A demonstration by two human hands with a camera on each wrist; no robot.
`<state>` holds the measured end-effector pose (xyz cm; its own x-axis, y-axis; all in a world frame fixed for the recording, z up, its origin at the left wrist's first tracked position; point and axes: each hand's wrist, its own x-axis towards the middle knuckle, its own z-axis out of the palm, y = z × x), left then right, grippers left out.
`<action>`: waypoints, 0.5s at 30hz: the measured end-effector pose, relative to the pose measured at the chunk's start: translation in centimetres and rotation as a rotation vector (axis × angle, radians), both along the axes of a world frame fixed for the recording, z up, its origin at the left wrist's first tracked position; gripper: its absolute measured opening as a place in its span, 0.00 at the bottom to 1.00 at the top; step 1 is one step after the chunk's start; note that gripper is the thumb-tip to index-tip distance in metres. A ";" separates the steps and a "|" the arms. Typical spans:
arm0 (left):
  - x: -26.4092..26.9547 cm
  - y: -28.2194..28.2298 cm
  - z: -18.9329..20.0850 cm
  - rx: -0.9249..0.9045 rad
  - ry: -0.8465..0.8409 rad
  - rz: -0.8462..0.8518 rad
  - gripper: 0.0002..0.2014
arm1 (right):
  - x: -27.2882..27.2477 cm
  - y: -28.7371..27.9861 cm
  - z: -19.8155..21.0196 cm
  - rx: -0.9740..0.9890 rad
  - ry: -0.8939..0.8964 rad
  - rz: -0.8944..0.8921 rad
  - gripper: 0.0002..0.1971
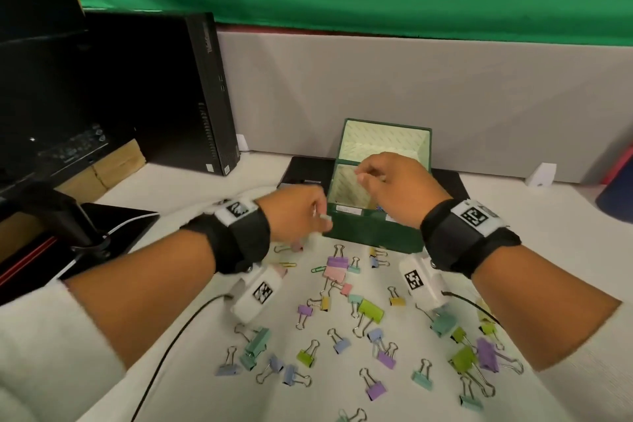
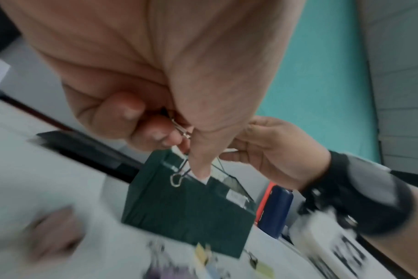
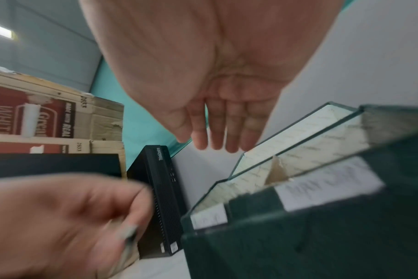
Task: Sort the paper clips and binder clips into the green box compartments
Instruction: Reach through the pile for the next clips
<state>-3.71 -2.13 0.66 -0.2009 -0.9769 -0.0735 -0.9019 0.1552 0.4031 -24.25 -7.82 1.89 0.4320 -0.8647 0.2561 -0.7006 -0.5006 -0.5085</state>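
Scattered binder clips (image 1: 371, 310) and a few paper clips (image 1: 318, 269) lie on the table (image 1: 548, 233) in front of the green box (image 1: 373, 233). At its front-left corner, the left hand (image 1: 294, 212) pinches a small binder clip (image 2: 179, 174). Over the box's near compartment, the right hand (image 1: 397, 181) has relaxed fingers, apparently empty. Next, judged: carry that clip over the rim, clear of the right hand. Left of the box stands a black computer (image 1: 191, 89).

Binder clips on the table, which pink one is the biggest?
The pink binder clip directly below the purple one, just in front of the green box. The other pink clip beside it is clearly smaller.
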 end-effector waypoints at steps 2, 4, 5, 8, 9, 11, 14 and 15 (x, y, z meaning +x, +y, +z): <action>-1.2 -2.3 1.4 -0.105 -0.020 -0.010 0.08 | -0.9 1.5 -0.8 -0.080 0.000 0.022 0.08; -2.5 -4.9 1.9 -0.162 -0.028 -0.002 0.08 | -1.7 2.7 -1.6 -0.118 0.058 0.074 0.07; -3.1 -5.9 2.0 -0.157 -0.018 0.003 0.09 | -2.1 3.2 -1.9 -0.104 0.100 0.105 0.06; -4.1 -7.2 1.5 -0.099 -0.056 -0.010 0.22 | -2.7 4.0 -2.7 0.007 0.310 0.179 0.06; -4.1 -7.0 1.6 -0.117 -0.110 -0.019 0.26 | -2.8 4.1 -3.0 0.045 0.386 0.196 0.07; -3.6 -5.8 1.8 -0.240 -0.187 -0.047 0.22 | -2.7 4.1 -3.7 0.101 0.492 0.221 0.10; -2.5 -3.2 1.4 -0.282 -0.229 -0.086 0.06 | -2.2 3.8 -4.0 0.096 0.579 0.228 0.10; -2.2 -2.3 0.9 -0.187 -0.277 -0.098 0.06 | -2.2 3.5 -3.9 0.074 0.587 0.217 0.08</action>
